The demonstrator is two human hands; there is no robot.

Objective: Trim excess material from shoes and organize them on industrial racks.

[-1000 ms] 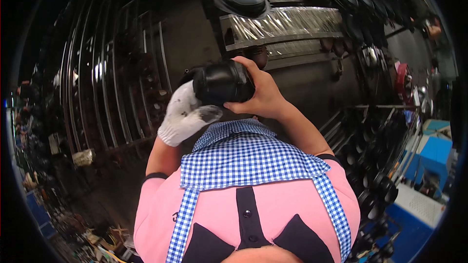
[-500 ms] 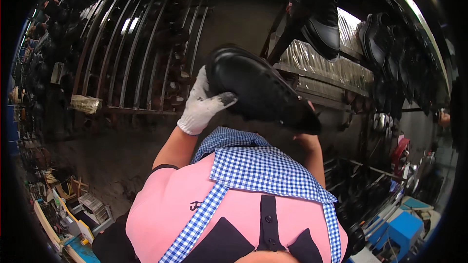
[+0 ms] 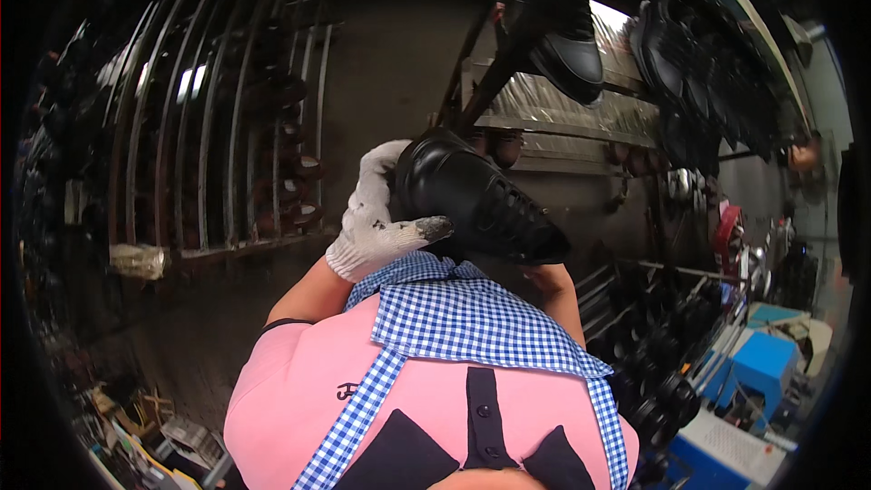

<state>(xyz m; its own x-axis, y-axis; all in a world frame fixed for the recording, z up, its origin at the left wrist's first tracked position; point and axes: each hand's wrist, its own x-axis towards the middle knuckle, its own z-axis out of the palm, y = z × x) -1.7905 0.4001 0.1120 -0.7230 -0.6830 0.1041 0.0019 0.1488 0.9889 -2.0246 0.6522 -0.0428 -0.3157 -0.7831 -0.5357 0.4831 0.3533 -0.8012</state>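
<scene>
Behind and to the left, a tall metal drying rack [image 3: 227, 127] of curved rails is seen, with dark shoe lasts on its shelves. To the far right, a ribbed metal shelf [image 3: 562, 113] carries a second black shoe [image 3: 567, 54], and further black shoes [image 3: 689, 73] are hung along the upper right. Low on the right, a blue machine housing [image 3: 762, 367] is visible.

At chest height, just above the checked collar [image 3: 472, 318], a black lace-up shoe [image 3: 476, 200] is held. Its long axis runs from upper left to lower right, toe end to the left. The gloved left hand [image 3: 376, 218] is wrapped around the rounded toe end, thumb pressed on the upper. The right hand is hidden beneath the shoe's right end; only its forearm [image 3: 558, 295] shows, so its grip cannot be told. Nothing stands between shoe and hands.
</scene>
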